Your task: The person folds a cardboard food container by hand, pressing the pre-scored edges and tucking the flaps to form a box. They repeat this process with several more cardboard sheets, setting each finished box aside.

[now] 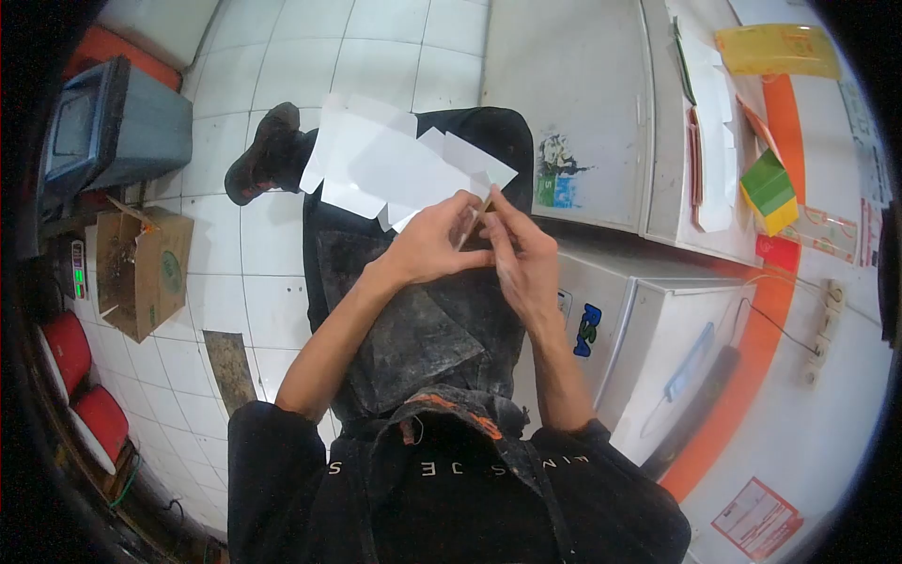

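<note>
A white die-cut cardboard box blank [376,155] with cut flaps lies unfolded across my lap, its plain side up. My left hand [432,242] is closed at the near right edge of the blank, thumb stretched toward the other hand. Opposite it, my right hand [519,252] pinches a flap at the same corner with its fingertips. The flap stands up at an angle between the two hands, and fingers partly hide it. Beneath my forearms lies a dark, dusty apron [404,329].
On the right stand a white cabinet [587,56] and a lower white unit [648,329]. More folded cardboard [716,141] and a yellow tape roll [778,51] lie at upper right. An open brown carton [155,273] and a grey bin [122,132] stand on the tiled floor, left.
</note>
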Demonstrator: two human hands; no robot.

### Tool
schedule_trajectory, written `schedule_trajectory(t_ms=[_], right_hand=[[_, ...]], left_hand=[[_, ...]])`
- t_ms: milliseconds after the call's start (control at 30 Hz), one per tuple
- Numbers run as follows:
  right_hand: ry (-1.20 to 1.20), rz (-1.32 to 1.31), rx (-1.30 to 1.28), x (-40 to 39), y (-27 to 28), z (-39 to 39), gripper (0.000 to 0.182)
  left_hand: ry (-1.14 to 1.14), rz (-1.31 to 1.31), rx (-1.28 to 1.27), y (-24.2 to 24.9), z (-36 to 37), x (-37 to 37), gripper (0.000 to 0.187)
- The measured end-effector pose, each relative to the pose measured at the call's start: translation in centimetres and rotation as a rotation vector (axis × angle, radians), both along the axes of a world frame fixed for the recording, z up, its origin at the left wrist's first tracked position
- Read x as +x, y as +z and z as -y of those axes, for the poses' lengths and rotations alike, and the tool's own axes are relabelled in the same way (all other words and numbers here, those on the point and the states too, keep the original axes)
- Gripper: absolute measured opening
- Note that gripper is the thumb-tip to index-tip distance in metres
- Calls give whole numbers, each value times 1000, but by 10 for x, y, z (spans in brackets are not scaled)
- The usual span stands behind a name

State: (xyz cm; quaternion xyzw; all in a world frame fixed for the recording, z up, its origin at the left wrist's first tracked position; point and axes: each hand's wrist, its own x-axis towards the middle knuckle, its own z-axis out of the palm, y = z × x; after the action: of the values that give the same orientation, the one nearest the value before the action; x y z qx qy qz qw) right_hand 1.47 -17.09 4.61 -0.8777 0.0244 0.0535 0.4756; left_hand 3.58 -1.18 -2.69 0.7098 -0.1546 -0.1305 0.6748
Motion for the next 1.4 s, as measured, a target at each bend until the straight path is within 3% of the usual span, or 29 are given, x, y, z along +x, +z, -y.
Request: schedule_trajectory(t_ms=[133, 200, 367, 433, 467, 600, 767, 833, 933, 1033, 1100, 1133, 1200, 1400], right_hand=[[127, 43, -58, 9, -1, 0, 32], [-137, 138, 10, 20, 0, -1, 30], [-133, 190, -113, 53, -10, 24, 25], [-21, -78, -94, 58, -10, 30, 25], [-13, -82, -93, 57, -11, 31, 25], [-141, -231, 121, 39, -4, 28, 27], [-227, -392, 257, 11, -9, 48, 25], [-273, -559, 614, 2, -13, 62, 23], [-331, -525, 669, -8, -7, 60, 19], [-402, -474, 677, -10, 5, 44, 17], [-423, -460, 684, -11, 3, 37, 17], [-393, -412, 640, -12, -2, 36, 17], [-366, -361, 599, -11, -6, 31, 18], [-224, -330, 480, -12, -8, 18, 18]], left_hand=[[-25, -87, 102, -1, -3, 3, 37], [16, -132, 0, 1, -5, 2, 30], [32, 63, 79, -10, -5, 0, 24], [33, 178, 114, -4, -7, -1, 23], [68, 191, 189, 0, -6, -4, 21], [260, 237, 341, 29, 4, -14, 15], [217, 371, 432, 23, 10, -19, 18], [205, 393, 438, 22, 10, -21, 19], [252, 472, 357, 24, 12, -17, 23], [238, 349, 197, 28, 11, -18, 25], [219, -157, 18, 31, 10, -20, 31], [216, -154, 22, 30, 10, -21, 31], [172, -428, -300, 23, 11, -24, 33], [76, -543, -443, 15, 0, -28, 38]])
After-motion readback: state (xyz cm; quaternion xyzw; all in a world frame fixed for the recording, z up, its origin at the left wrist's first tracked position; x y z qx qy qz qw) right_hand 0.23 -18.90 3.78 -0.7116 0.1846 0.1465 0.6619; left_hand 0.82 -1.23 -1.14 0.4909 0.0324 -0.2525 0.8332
